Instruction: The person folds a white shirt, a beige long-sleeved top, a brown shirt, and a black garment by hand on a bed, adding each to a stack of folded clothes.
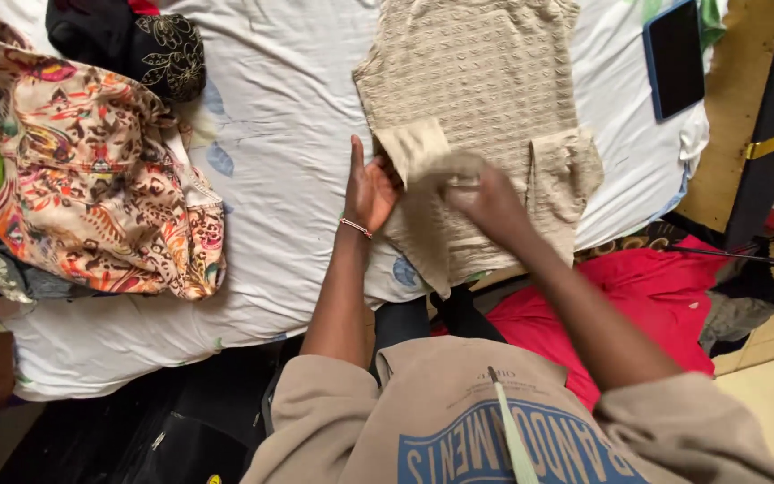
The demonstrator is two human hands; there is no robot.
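A person folds a beige knitted top (477, 81) spread flat on a white bedsheet (279, 152).

The right hand (485, 202) pinches the near left edge of the top and carries it inward; the left hand (369, 193), fingers extended and holding nothing, presses flat beside the fold. The fabric looks light, soft and limp, likely best gripped at hems and side edges. A patterned garment (91, 170) lies well apart, left.

Beige top (485, 81), upper centre: knitted cloth, raised waffle texture, matt. White bedsheet (288, 134): smooth cotton-like cloth, creased. Floral garment (91, 179), left: printed woven cloth. Tablet (676, 56), upper right: glossy dark screen.
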